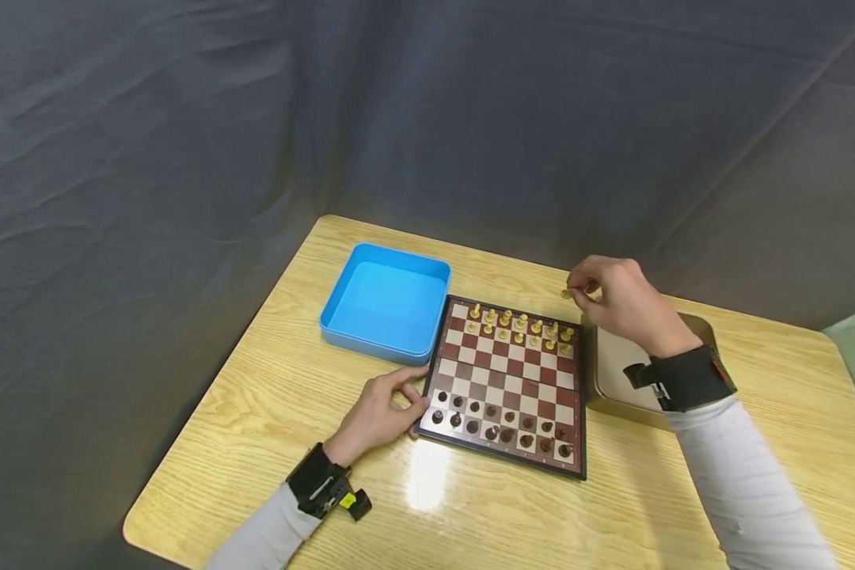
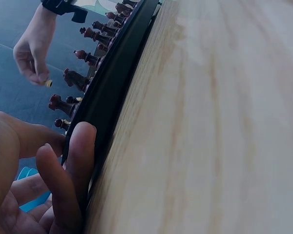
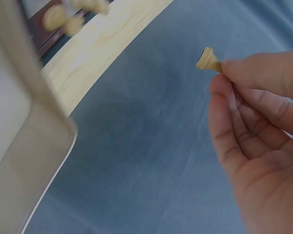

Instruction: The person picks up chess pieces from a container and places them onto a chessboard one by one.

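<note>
A folding chessboard lies on the table, with dark chess pieces along its near side and pale yellow ones along the far side. My left hand holds the board at its near left corner, fingertips against the black rim. Beyond the board's far right corner, my right hand is raised in the air. Its thumb and fingertips pinch a small pale yellow chess piece, base pointing outward. The piece's top is hidden by the fingers, so its kind cannot be told.
A blue square tray stands left of the board, almost touching its edge. To the right, a metal tin sits close beside the board, partly under my right forearm. Dark cloth hangs behind the wooden table.
</note>
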Demonstrator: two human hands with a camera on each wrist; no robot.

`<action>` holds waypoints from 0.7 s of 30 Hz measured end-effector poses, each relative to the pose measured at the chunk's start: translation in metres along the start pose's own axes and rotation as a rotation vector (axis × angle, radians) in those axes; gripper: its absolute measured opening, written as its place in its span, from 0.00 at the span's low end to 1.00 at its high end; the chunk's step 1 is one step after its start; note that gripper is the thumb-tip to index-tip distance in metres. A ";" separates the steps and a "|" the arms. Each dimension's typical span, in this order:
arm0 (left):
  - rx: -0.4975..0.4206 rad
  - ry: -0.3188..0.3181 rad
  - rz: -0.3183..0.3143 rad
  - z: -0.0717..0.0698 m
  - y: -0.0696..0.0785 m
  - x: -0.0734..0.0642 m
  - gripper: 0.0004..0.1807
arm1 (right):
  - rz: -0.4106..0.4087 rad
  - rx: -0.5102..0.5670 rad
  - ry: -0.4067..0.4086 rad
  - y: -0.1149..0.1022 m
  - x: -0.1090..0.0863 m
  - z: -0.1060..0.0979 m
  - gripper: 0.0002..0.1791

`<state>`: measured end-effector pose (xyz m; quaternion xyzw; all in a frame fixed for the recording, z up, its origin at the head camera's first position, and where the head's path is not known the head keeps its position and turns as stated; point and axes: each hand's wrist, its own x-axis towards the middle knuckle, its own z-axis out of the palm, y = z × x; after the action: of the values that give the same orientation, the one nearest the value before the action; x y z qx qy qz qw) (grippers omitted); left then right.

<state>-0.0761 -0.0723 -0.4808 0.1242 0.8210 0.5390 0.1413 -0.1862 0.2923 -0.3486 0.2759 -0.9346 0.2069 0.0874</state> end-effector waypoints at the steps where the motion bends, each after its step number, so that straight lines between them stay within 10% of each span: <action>1: 0.000 0.002 0.001 0.000 0.000 0.000 0.30 | -0.013 0.002 -0.002 -0.002 0.003 0.002 0.05; 21: -0.035 -0.002 0.010 0.004 -0.002 -0.002 0.30 | -0.108 0.057 -0.041 -0.037 0.041 0.046 0.06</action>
<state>-0.0725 -0.0705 -0.4835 0.1262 0.8105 0.5541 0.1419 -0.2024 0.2238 -0.3663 0.3327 -0.9136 0.2228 0.0713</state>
